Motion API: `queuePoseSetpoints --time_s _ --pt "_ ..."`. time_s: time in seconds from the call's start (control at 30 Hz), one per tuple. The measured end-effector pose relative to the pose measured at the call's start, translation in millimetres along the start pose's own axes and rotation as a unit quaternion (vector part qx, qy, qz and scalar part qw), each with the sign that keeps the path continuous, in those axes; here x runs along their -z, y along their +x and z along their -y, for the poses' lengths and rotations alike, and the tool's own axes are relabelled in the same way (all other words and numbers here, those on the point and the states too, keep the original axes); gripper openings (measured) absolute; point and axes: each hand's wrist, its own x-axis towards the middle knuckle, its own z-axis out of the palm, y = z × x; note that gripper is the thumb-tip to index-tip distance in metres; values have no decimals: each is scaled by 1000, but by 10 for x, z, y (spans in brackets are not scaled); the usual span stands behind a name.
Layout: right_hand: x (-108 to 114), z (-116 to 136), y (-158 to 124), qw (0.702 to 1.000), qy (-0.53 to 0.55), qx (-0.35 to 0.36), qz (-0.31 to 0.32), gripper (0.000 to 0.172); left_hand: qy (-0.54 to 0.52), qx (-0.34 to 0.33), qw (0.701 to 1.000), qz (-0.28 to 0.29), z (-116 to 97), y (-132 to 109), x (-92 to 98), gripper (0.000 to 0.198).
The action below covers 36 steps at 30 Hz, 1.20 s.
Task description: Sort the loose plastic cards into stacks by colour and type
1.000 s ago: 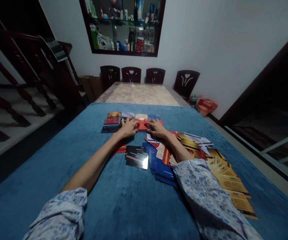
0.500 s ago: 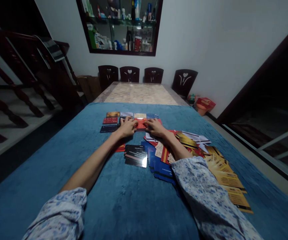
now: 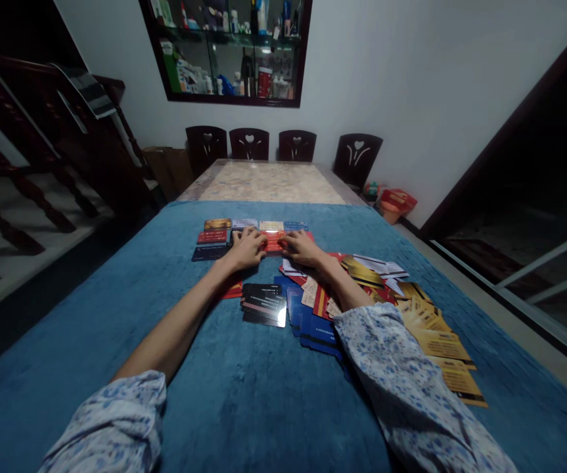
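Note:
Between my two hands a red card (image 3: 273, 242) lies in a grid of cards on the blue cloth (image 3: 244, 387). My left hand (image 3: 248, 248) pinches at its left edge with curled fingers, covering part of a dark card. At the right edge, the fingers of my right hand (image 3: 299, 248) are bent onto the same card, with another red card partly hidden behind them. Left of my hands lie a red card (image 3: 212, 236) and a dark navy card (image 3: 209, 252). The back row holds a gold card (image 3: 217, 224), a pale card (image 3: 271, 226) and a blue card (image 3: 295, 226).
Fanned black cards (image 3: 264, 305) lie nearer me. Blue cards (image 3: 317, 330), mixed red and white cards, and gold cards (image 3: 443, 345) spread around and beyond my right forearm. Chairs (image 3: 297, 146) stand behind the table's bare marble-look end (image 3: 273, 182).
The view has shifted slightly, so the whole scene sits a little further left. Both hands stay at the red card, with little visible movement over the cloth.

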Motion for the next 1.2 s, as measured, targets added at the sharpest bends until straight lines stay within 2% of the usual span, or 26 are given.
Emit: queuePoseSetpoints --time_s 0.3,0.47,0.8,1.0,1.2 --pt "72 -2 18 1000 -11 -4 -29 36 2 -1 1000 -15 -8 9 -4 23" --pt "237 72 31 998 -22 -29 -49 36 -1 -4 1000 -24 -21 11 14 26" --pt "539 221 -34 998 -32 -34 -36 35 9 -21 999 -37 -46 18 28 28" --pt "659 225 -215 997 -53 -45 -29 34 0 -22 999 -45 -107 21 68 25" --pt "791 184 -607 994 -68 -75 -37 31 2 -39 998 -53 -152 34 49 29"
